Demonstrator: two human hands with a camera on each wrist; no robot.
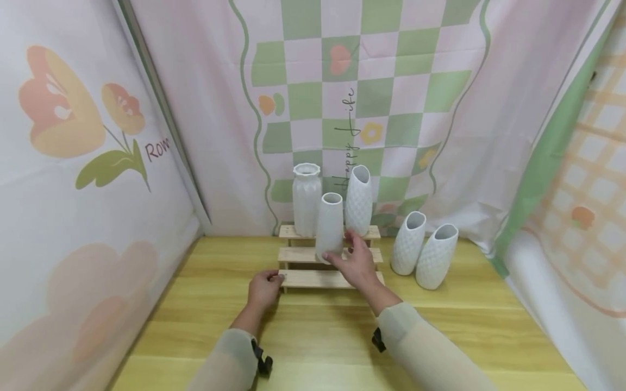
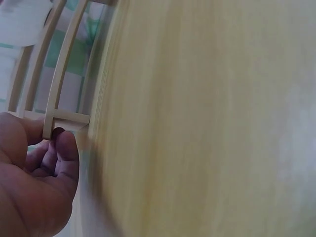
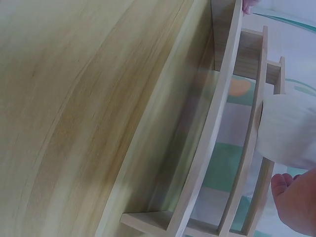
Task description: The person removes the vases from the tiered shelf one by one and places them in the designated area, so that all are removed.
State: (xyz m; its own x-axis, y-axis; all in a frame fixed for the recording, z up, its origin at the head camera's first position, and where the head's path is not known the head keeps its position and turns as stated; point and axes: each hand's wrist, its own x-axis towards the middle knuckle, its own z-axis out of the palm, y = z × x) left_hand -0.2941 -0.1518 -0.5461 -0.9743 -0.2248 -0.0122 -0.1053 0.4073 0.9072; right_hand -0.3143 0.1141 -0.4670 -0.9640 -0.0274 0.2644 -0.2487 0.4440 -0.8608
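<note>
My left hand pinches the left end of the lowest step of a small three-step wooden rack; the left wrist view shows thumb and finger at that corner. On the middle step stands a smooth white vase with a round mouth. Low on this vase, my right hand holds it, thumb across the front and fingers at its right side. The right wrist view shows the vase only in part, with curled fingers beside it.
A white vase with a ruffled rim and a textured, slant-mouthed vase stand on the top step. Two more textured vases, one behind the other, stand right of the rack on the wooden table. Printed curtains enclose the table.
</note>
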